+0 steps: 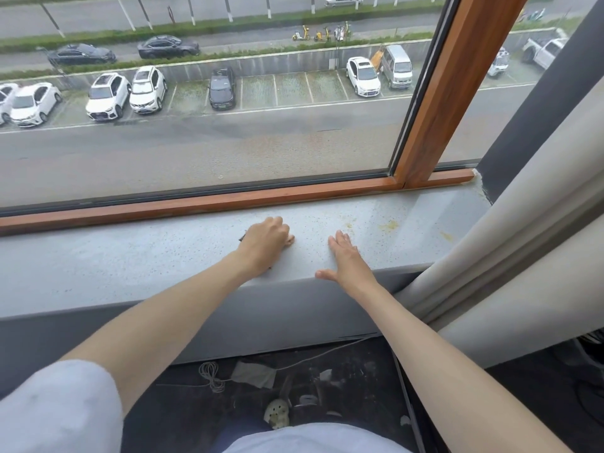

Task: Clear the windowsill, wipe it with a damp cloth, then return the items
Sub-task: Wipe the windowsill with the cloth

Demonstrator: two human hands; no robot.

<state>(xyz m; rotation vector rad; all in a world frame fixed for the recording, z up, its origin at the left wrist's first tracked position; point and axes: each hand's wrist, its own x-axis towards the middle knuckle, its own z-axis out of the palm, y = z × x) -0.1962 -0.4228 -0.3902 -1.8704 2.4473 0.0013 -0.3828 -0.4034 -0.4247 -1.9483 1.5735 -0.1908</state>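
Left hand (266, 245) curls over dark cloth (242, 238), mostly hidden. It's likely soft and limp, so bunch it under your palm. Right hand (346, 256) lies flat on sill (130, 256), holding nothing.

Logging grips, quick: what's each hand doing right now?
Left hand: curled over a dark thing, mostly hidden.
Right hand: open, flat on the windowsill.

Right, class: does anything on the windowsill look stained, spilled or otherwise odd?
Yes. Yellowish stains mark the grey windowsill near its right end, beyond the right hand and close to the curtain. The left hand grips a dark thing, mostly hidden.
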